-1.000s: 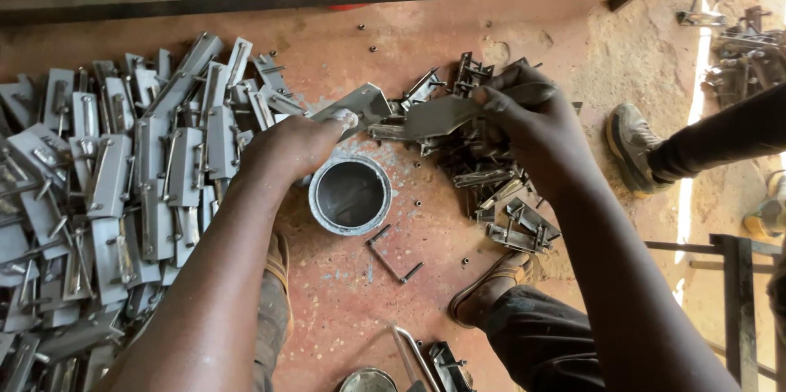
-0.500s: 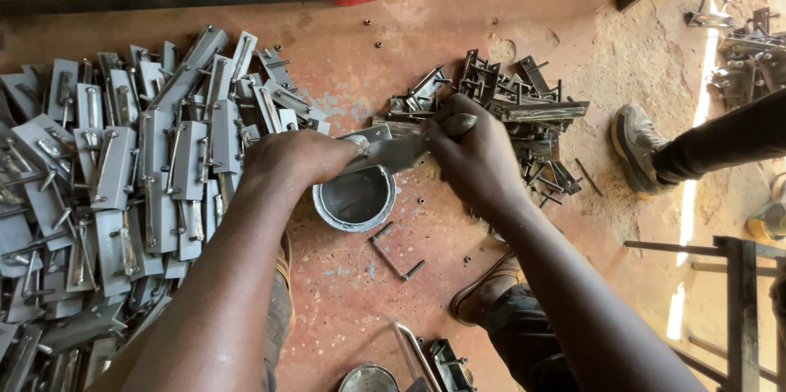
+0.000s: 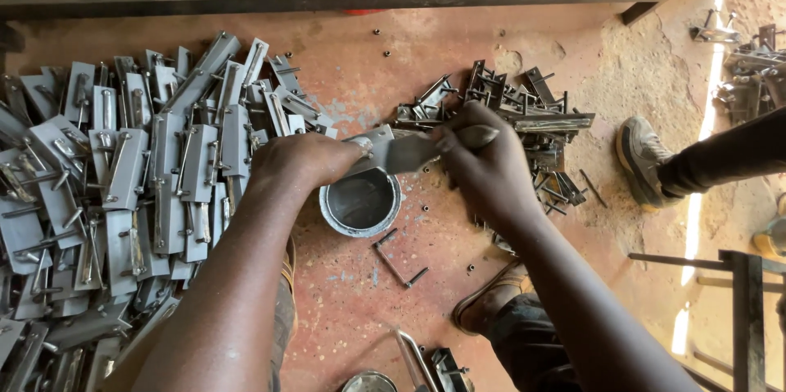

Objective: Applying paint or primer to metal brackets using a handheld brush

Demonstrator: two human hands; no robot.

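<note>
Grey steel fills the floor: a big heap of door bolts [image 3: 115, 196] lies to the left, a smaller pile of bolt parts [image 3: 524, 130] to the right. Between them, just above a small round tin [image 3: 360, 204], the left hand [image 3: 299, 163] and right hand [image 3: 483, 167] are both closed on one bolt plate [image 3: 393, 150], held level. Judging by the grip, steady support from the left while the right works its end squarely would serve best.

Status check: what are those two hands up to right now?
Left hand and right hand both grip one grey metal plate. Held over open tin. Nothing blocking.
</note>
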